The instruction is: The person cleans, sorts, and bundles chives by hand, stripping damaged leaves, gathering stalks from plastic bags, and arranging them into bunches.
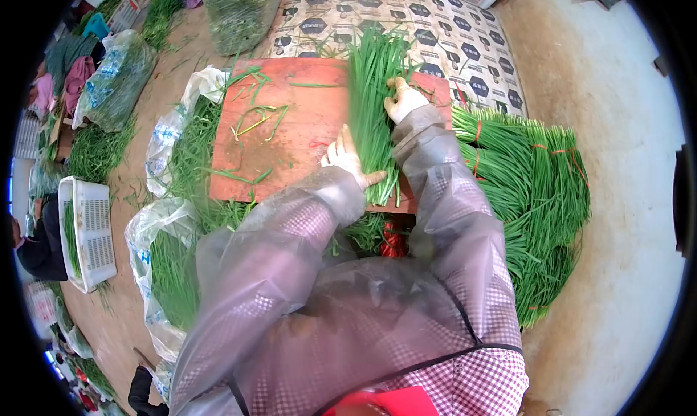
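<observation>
While the left hand (345,156) lies spread, greens (372,100) leave the right hand's grip (404,101) unclear.

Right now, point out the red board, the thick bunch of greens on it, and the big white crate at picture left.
Red board (312,111): head view, on its bare top surface.
Bunch of greens (372,111): head view, on the middle of the leaves.
Big white crate (96,234): head view, on its slotted side wall.

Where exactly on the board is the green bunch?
In the head view, the green bunch lies along the right side of the red board, between the left hand and right hand.
</observation>
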Action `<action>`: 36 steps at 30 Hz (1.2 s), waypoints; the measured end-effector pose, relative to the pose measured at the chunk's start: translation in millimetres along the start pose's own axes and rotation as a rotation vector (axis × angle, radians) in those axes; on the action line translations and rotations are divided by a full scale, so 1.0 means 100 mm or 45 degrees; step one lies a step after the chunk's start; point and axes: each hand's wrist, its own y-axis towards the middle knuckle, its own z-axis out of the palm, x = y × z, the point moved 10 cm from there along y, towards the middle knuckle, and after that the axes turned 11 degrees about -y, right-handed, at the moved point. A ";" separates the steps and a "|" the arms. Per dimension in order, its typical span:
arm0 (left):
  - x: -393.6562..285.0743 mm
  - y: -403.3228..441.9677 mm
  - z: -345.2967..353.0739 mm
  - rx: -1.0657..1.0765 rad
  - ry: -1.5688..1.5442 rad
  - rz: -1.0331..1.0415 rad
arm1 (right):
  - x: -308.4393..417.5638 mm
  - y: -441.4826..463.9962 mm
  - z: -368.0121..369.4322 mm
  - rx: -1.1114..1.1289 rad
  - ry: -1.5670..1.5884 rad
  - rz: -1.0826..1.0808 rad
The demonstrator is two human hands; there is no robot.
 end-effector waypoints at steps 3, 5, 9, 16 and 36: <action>0.00 -0.01 0.01 -0.009 -0.010 -0.005 | 0.00 0.16 0.10 0.117 -0.278 -0.139; -0.01 -0.01 0.00 -0.005 -0.013 -0.018 | -0.01 0.42 0.25 0.283 -0.563 -0.288; 0.01 -0.01 0.01 -0.045 -0.025 0.042 | 0.08 0.76 -0.82 -0.130 -0.353 0.070; 0.03 0.02 0.02 -0.046 -0.011 0.024 | 0.45 0.88 -1.46 -0.263 0.961 -0.506; 0.06 0.03 0.03 0.026 0.039 -0.057 | 0.75 0.01 -0.67 -0.072 0.465 -0.745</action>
